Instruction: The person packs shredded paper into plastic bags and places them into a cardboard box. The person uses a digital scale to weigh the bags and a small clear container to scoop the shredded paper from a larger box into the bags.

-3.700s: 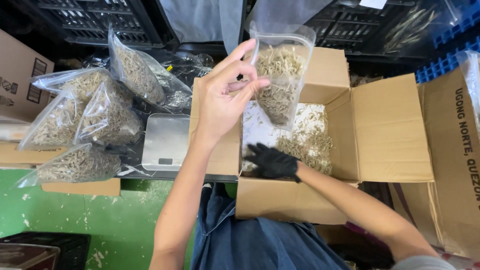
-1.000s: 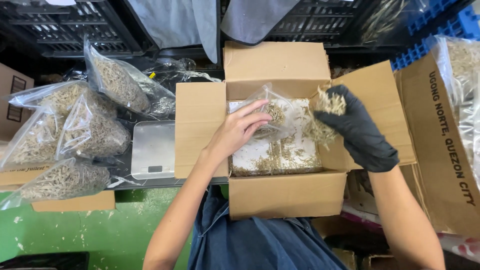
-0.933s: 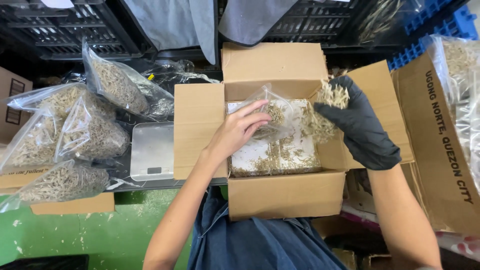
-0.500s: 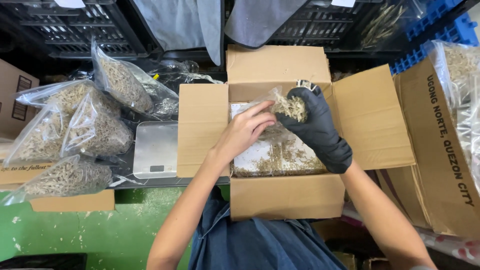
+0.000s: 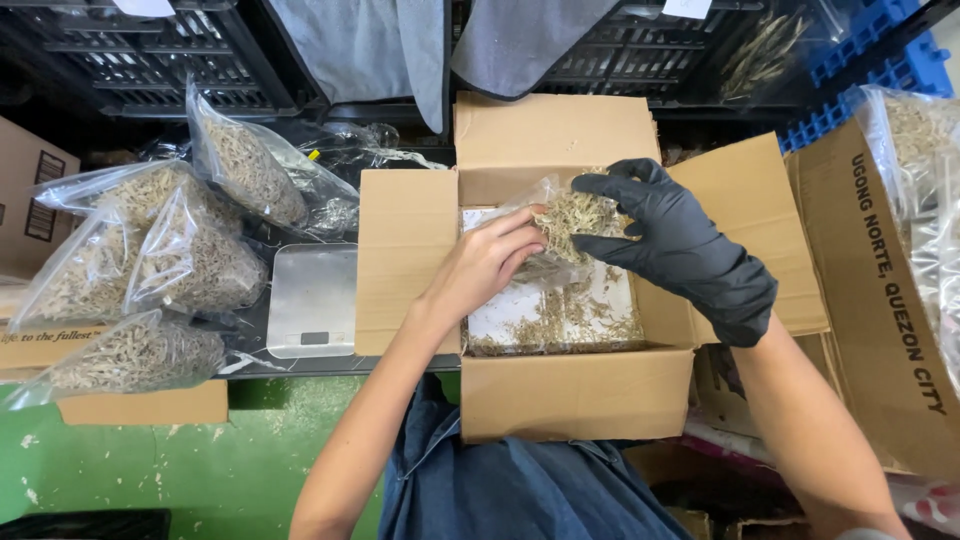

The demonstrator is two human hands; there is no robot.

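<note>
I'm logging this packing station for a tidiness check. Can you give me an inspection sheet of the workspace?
Surface: green floor flecked with scraps.
Job's things: open cardboard box with loose dried bits; clear bag over it.
Clutter: filled bags piled left; small scale.
Grippers: left hand bare, holds the bag; right hand gloved black, grips a clump.
Cables: nothing seen.
Surroundings: black crates, blue crate, hanging grey cloth.

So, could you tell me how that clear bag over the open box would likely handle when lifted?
The clear bag looks floppy: its film crumples under the left hand. Probably light, holding only dried bits. The gloved right hand pinches a clump; loose bits may spill.
</note>
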